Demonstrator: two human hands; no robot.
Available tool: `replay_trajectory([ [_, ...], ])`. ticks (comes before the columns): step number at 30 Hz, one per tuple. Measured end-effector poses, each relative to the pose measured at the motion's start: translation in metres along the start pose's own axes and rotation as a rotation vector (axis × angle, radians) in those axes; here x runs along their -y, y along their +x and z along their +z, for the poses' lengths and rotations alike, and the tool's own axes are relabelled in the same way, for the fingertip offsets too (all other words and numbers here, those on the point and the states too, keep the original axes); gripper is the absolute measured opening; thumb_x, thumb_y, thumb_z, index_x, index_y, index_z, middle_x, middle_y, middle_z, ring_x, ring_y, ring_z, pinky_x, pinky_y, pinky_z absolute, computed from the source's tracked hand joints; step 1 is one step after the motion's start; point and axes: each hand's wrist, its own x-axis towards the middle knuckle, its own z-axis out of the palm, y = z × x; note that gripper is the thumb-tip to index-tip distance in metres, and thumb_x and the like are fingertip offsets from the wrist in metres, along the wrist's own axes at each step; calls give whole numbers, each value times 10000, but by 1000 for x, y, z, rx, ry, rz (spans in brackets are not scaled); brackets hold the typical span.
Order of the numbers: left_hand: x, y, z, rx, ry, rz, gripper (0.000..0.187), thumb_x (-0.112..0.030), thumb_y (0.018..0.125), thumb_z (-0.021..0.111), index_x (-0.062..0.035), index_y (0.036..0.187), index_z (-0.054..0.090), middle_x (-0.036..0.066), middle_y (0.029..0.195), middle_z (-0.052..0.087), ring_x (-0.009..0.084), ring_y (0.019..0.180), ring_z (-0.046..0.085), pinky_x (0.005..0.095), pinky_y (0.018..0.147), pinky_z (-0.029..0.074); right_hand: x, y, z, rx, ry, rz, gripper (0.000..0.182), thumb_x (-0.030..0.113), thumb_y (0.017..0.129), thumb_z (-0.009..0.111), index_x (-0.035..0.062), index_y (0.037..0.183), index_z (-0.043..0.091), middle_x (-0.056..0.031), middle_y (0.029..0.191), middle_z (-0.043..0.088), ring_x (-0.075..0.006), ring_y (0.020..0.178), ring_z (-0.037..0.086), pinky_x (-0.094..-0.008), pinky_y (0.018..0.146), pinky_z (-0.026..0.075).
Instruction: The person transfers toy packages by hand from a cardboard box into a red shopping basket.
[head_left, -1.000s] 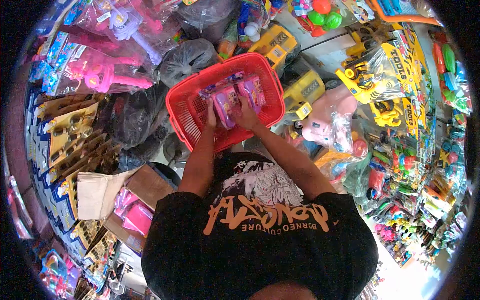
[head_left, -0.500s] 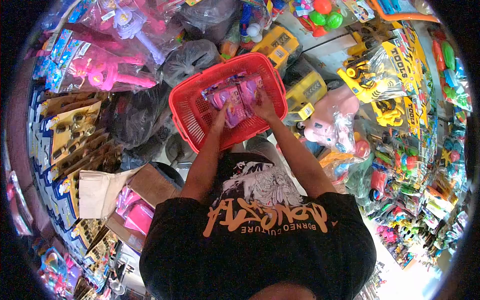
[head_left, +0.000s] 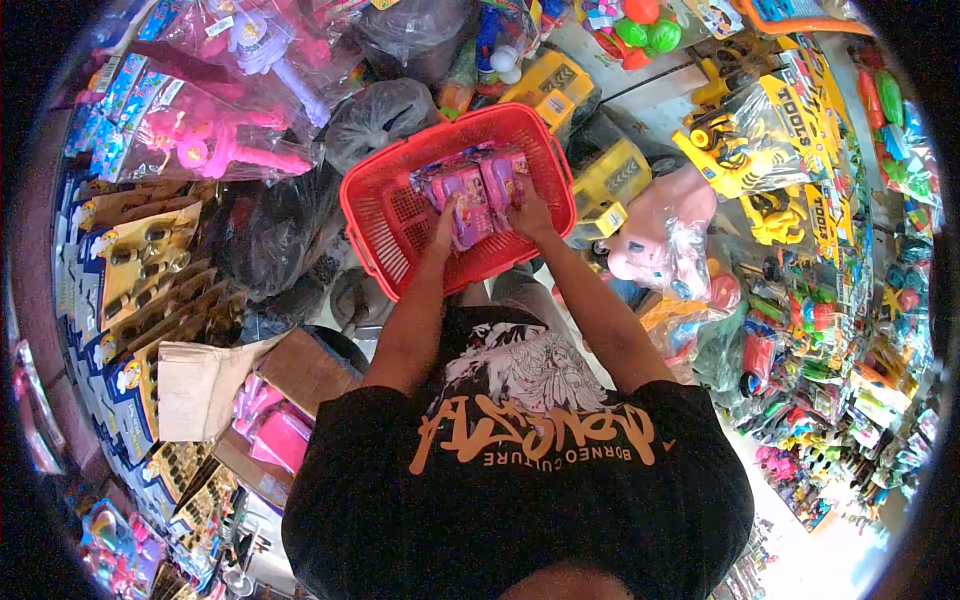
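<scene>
A red plastic basket sits in front of me with pink and purple boxed toys lying inside it. My left hand rests on the near left edge of the toy boxes. My right hand presses on their right side, fingers spread over the packaging. Both forearms reach into the basket from below. Whether either hand actually grips a box is unclear.
Black plastic bags lie behind and left of the basket. Yellow toy trucks and a pink toy crowd the right. Packaged pink toys hang at the upper left. An open cardboard box with pink items sits lower left.
My right hand moved from the near middle of the boxes to their right side. The boxes shifted slightly deeper into the basket; my left hand stayed at their near edge.
</scene>
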Motion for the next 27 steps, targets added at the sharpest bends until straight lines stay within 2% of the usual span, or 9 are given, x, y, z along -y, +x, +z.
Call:
replay_trajectory([
  [8,-18,-10,11,-49,39,21,1051,-539,694,656,-40,1405,63,191,1405,224,312,1270,280,397,1020,285,-26,9,8,13,68,-108,780,180,709,665,129,1362,243,-231,1174,518,-368,1108,496,-388,923,409],
  [14,-20,-3,4,-116,52,-65,969,-480,705,678,-26,1386,160,190,1350,329,302,1212,371,391,982,340,-25,12,2,-57,333,-302,673,139,730,658,37,1313,336,-125,1195,503,-258,1156,448,-331,985,349],
  [16,-40,-25,21,-122,57,-59,955,-470,707,682,-24,1383,176,190,1341,346,300,1202,386,390,975,350,-1,-1,-33,24,-6,-319,557,136,772,642,45,1266,400,-102,1148,523,-235,1086,496,-338,951,383],
  [17,-75,-74,51,-213,129,142,799,-386,746,665,-14,1330,268,171,1265,421,271,1136,437,370,944,372,2,-6,-42,13,-6,-327,557,136,772,642,45,1266,400,-102,1148,523,-235,1086,496,-338,951,383],
  [18,-95,-105,70,-302,202,342,644,-303,784,648,-5,1277,361,153,1190,497,242,1069,488,351,913,394,2,-13,-49,76,275,-270,496,156,798,627,44,1237,425,-87,1128,533,-210,1051,513,-333,915,406],
  [19,-60,-56,29,-221,108,512,374,-191,815,611,-5,1119,497,101,1045,563,198,935,531,323,846,417,2,-20,-56,139,556,-210,438,176,824,613,44,1208,451,-73,1109,542,-184,1015,530,-329,880,430],
  [20,-62,-58,25,-211,116,518,374,-191,815,611,-5,1119,497,101,1045,563,198,935,531,323,846,417,2,-31,-64,127,562,-215,438,176,824,613,44,1208,451,-73,1109,542,-184,1015,530,-329,880,430],
  [22,-63,-70,25,-488,338,716,268,-175,826,586,-21,1040,538,65,961,560,164,860,522,298,795,423,-2,-57,-76,100,624,-204,362,212,867,572,58,1179,475,-54,1064,561,-145,976,547,-305,809,458],
  [27,-87,-165,73,-188,307,867,140,-99,834,533,-31,956,554,9,839,554,104,745,507,245,702,429,-58,-121,-59,45,924,-59,346,232,871,563,88,1177,487,-43,1042,572,-139,942,556,-306,776,466],
])
